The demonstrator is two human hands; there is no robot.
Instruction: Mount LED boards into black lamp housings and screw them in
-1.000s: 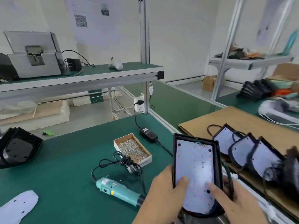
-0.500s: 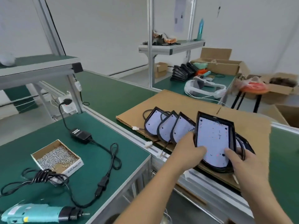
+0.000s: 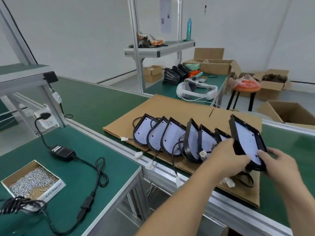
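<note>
Both hands hold a black lamp housing with a white LED board inside, tilted above the right end of a row. My left hand grips its left lower edge. My right hand grips the lower right edge, thumb on the board. Several finished housings with white boards lean overlapping in a row on a cardboard sheet. Their black cables and white connectors hang over the rail.
A box of screws sits on the green bench at lower left beside a black power adapter and its cable. A white headset, stacked black housings and cardboard boxes lie beyond the conveyor.
My view and both hands have swung right from the bench toward the cardboard. The held housing has travelled to the right end of the row of finished housings.
</note>
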